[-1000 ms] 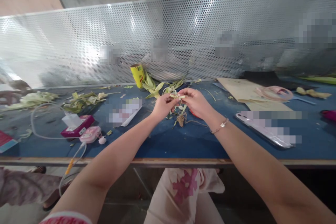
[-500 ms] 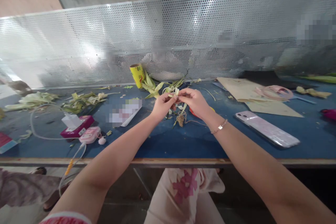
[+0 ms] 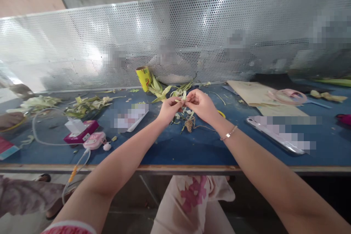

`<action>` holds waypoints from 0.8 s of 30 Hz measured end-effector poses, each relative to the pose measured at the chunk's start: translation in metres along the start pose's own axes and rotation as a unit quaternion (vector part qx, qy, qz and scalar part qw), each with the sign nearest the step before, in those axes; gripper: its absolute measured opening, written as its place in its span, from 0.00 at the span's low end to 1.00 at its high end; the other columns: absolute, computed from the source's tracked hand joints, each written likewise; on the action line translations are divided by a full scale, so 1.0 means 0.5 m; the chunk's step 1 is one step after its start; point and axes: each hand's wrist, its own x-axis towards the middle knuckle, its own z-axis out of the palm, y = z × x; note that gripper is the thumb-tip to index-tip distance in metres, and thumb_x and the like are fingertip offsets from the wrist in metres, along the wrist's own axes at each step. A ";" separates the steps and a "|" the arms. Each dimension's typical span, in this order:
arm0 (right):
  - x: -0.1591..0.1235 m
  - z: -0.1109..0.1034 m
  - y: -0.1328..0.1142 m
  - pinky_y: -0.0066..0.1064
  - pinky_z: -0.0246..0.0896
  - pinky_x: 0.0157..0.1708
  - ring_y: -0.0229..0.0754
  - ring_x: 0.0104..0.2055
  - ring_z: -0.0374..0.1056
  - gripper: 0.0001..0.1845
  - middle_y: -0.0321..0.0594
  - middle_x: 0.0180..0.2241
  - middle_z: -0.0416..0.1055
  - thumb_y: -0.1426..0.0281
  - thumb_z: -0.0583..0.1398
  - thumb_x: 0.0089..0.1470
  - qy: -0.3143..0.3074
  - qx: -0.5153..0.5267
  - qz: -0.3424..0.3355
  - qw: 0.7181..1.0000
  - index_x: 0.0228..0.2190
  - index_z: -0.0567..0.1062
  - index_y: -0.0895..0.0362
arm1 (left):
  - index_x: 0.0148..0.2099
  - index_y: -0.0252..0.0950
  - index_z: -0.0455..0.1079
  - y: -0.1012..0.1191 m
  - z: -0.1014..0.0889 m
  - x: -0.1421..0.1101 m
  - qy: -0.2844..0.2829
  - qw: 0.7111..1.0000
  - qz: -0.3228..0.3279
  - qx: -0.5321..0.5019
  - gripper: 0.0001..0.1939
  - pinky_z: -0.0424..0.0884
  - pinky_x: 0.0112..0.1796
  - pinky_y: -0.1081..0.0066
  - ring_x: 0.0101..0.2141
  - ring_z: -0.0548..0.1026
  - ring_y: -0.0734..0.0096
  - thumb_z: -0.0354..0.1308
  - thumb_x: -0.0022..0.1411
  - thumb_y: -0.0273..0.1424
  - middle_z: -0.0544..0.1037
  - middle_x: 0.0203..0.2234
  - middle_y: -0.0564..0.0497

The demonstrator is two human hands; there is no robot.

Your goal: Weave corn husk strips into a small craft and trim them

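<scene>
Between my two hands is a small folded strip of pale green corn husk (image 3: 184, 96). My left hand (image 3: 170, 110) pinches its lower left part between thumb and forefinger. My right hand (image 3: 203, 106) has closed fingers on the strip's right side, the fingertips of both hands nearly touching. Below them on the blue table lie husk scraps and a tuft of brown twine (image 3: 189, 125). A yellow and red rounded handle (image 3: 221, 114) shows partly from behind my right wrist; the rest is hidden. Just beyond my hands lie larger husk leaves (image 3: 162, 94).
A yellow tube (image 3: 143, 79) stands by the perforated metal screen (image 3: 192, 36). Leftward are a husk pile (image 3: 87, 106), a purple power cube (image 3: 81, 132) with cables, and another person's hand (image 3: 12, 120). A phone (image 3: 276, 135), brown paper (image 3: 246, 93) and pink tape roll (image 3: 287, 97) lie right.
The husk strip went from lying flat across my fingers to a folded shape standing up between them. My right hand has shifted slightly. Another person's hand with a yellow-rimmed thing came in at left.
</scene>
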 end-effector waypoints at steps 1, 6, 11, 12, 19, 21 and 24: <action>-0.001 -0.001 -0.002 0.35 0.65 0.34 0.38 0.30 0.66 0.10 0.36 0.28 0.67 0.68 0.62 0.44 -0.001 -0.013 -0.005 1.000 0.29 0.65 0.54 | 0.29 0.33 0.69 0.000 0.000 0.000 -0.001 1.000 0.004 0.002 0.09 0.67 0.26 0.75 0.21 0.68 0.81 0.62 0.48 0.34 0.73 0.20 0.54; -0.004 -0.002 -0.011 0.36 0.65 0.35 0.40 0.32 0.67 0.07 0.38 0.29 0.70 0.70 0.61 0.47 -0.003 -0.068 -0.045 0.997 0.30 0.67 0.54 | 0.28 0.34 0.68 0.002 -0.001 0.000 0.013 0.999 0.026 0.032 0.08 0.64 0.24 0.76 0.20 0.66 0.82 0.60 0.51 0.34 0.72 0.20 0.55; -0.005 -0.001 -0.008 0.37 0.65 0.37 0.41 0.34 0.67 0.07 0.40 0.32 0.69 0.68 0.60 0.49 0.004 -0.102 -0.085 0.991 0.32 0.68 0.54 | 0.28 0.34 0.68 0.002 -0.004 0.003 0.027 0.997 0.038 0.059 0.07 0.62 0.23 0.77 0.19 0.65 0.82 0.59 0.52 0.33 0.71 0.20 0.55; -0.005 -0.002 -0.008 0.37 0.65 0.37 0.41 0.35 0.67 0.07 0.40 0.33 0.69 0.67 0.60 0.49 0.008 -0.113 -0.095 0.989 0.33 0.68 0.54 | 0.28 0.34 0.67 0.002 -0.005 0.003 0.031 0.997 0.037 0.060 0.07 0.62 0.23 0.77 0.19 0.65 0.82 0.59 0.52 0.33 0.71 0.19 0.55; -0.013 -0.013 -0.025 0.36 0.63 0.36 0.42 0.36 0.63 0.07 0.41 0.34 0.64 0.69 0.60 0.50 -0.042 -0.179 -0.181 0.966 0.33 0.68 0.54 | 0.28 0.34 0.66 -0.001 -0.007 0.006 0.038 0.997 0.036 0.048 0.08 0.61 0.23 0.76 0.19 0.64 0.81 0.59 0.52 0.33 0.68 0.18 0.56; -0.016 -0.013 -0.029 0.36 0.62 0.37 0.42 0.35 0.62 0.07 0.40 0.33 0.64 0.67 0.60 0.50 -0.061 -0.190 -0.195 0.960 0.32 0.67 0.54 | 0.28 0.34 0.66 0.001 -0.007 0.005 0.040 0.998 0.036 0.038 0.08 0.60 0.22 0.76 0.19 0.64 0.81 0.59 0.51 0.34 0.68 0.17 0.56; -0.018 -0.009 -0.027 0.36 0.61 0.36 0.42 0.34 0.62 0.09 0.40 0.32 0.64 0.65 0.62 0.49 -0.065 -0.202 -0.180 0.961 0.31 0.66 0.54 | 0.28 0.34 0.66 0.003 -0.006 0.003 0.052 0.997 0.036 0.038 0.09 0.59 0.22 0.77 0.19 0.63 0.81 0.60 0.51 0.35 0.67 0.17 0.57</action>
